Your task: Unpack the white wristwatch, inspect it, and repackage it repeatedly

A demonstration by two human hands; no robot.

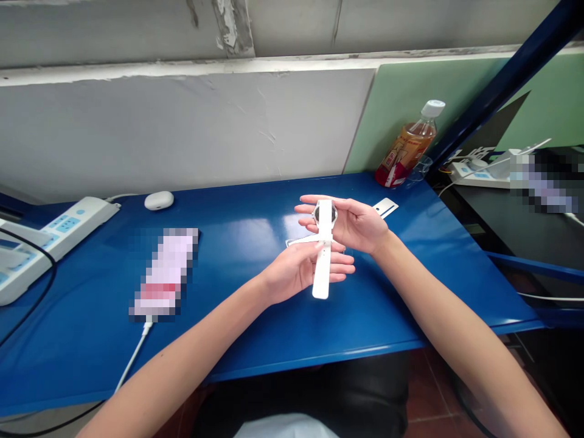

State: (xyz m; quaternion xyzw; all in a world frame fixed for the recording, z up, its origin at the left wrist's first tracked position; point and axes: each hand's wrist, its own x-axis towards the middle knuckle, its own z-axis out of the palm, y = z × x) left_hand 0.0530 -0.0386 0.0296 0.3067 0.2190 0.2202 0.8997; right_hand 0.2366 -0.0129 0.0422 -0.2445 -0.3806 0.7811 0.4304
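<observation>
In the centre of the frame, the strap of the white watch (323, 267) is hiding part of its dial. The right hand (360, 225) is covering a corner of a white card (387, 208). Pixelation is obscuring the phone (166, 271) at left and a device (550, 185) at far right. The left edge is cropping a power strip (64, 228).

Glossy paint was seen on the counter (246, 228), smooth leather-like or plastic material on the watch strap (322, 277), shiny plastic on the earbud case (159, 201), clear plastic on the bottle (423, 128), and rough, flaking paint on the wall (230, 24).
</observation>
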